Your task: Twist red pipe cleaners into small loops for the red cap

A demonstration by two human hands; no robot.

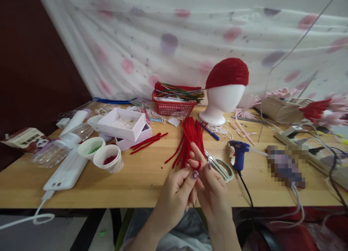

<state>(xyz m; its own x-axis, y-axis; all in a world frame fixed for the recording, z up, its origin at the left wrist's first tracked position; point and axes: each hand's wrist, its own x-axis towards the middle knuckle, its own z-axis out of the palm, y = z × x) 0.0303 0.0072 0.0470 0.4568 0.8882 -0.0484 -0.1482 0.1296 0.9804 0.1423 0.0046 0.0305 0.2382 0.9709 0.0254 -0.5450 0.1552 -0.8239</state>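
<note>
Lettering present in places, but no word, brand or number clear enough to read.
At the left edge, on the cream-and-brown carton (25,139) with a panda picture, a short row of dark characters, too small and soft to make out. Left of centre, on the front paper cup (116,166), faint print low on the wall, equally illegible. Over the pixelated object (288,167) at right, coarse colour blocks, any wording impossible to tell. Elsewhere in the frame, no readable label or sign.
</note>
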